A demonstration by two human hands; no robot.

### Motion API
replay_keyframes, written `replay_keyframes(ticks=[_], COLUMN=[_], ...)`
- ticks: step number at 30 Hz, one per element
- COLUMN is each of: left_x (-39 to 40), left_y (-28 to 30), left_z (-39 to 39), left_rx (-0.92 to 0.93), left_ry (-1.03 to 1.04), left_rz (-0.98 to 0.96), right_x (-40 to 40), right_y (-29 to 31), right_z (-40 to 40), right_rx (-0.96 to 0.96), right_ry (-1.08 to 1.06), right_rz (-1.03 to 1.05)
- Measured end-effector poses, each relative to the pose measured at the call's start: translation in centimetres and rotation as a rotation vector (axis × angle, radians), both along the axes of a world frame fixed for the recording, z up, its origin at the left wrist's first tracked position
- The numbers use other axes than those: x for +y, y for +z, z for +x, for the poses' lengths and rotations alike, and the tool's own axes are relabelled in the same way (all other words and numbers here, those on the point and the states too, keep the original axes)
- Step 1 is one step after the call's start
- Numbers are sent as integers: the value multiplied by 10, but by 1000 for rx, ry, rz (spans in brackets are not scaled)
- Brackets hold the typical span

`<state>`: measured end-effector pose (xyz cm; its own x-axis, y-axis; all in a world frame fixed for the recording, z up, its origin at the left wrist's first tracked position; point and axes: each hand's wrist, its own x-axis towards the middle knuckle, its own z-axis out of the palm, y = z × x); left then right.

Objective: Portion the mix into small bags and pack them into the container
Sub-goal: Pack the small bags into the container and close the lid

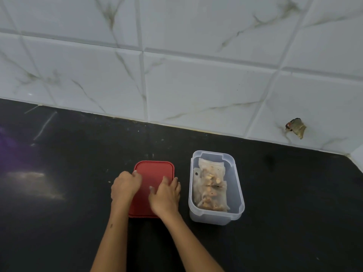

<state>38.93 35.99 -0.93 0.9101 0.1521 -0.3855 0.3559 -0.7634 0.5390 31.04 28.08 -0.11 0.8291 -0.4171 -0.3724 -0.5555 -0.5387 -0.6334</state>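
Note:
A clear plastic container (238,195) stands open on the black counter, holding small clear bags of nut mix (210,187) laid flat inside. To its left lies a red lid (154,170), flat on the counter. My left hand (125,186) grips the lid's left edge with curled fingers. My right hand (166,195) lies on the lid's right part, its fingers curled over the right edge. Both hands cover the lid's lower half.
The black counter (68,193) runs to a white marble-pattern tiled wall (196,75) at the back. A chipped hole (296,127) marks the wall at right. The counter ends in a corner at the far right.

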Motion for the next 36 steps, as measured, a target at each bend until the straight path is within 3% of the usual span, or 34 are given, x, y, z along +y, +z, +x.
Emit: replay_keyframes(ticks=[6,14,21,27,32,36], left_x=[25,7,-49,-69,-82,-92], left_y=[-4,81,99,96,81,70], left_z=[14,-18,-63,-70,-73,-73], left_rx=[13,-52,-175,-191,-207,-226], left_ry=[100,-22,-216,-295,-192,-94], left_rz=[-406,-987,-1244,-1141,-1063,-1100], right_x=[-13,-11,-35,-82,-126,-151], right_y=[11,48,83,105,108,99], right_z=[4,10,-3,-41,-76,-92], right_rx=[-136,-417,-644,-614,-628,-604], right_ry=[-146,-210,-276,-269,-276,-436], right_rz=[172,529,860,1216,1125,677])
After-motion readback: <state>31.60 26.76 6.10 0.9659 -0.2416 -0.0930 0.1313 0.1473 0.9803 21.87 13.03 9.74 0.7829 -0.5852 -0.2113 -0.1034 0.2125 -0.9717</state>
